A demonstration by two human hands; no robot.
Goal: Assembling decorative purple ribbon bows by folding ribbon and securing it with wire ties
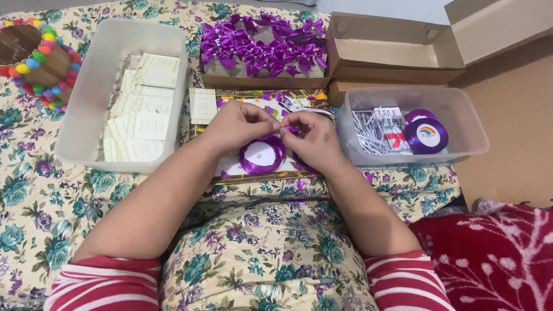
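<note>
**Floral bedding, cardboard and a red blanket**

Covered nearly edge to edge by a cream floral cloth [34, 190] with teal and purple blooms, rumpled softly toward six o'clock. At one o'clock, an open cardboard box [397, 52], flaps raised, plain brown inside. At three o'clock, a broad flat sheet of cardboard [512, 126] lying beside it. At five o'clock, a red blanket [495, 259] patterned with white branching sprigs. At twelve o'clock, a thin strip of pale grey surface [391, 8], wall or floor impossible to tell. Lit evenly and softly, without hard shadows. No window or lamp in view.
</note>
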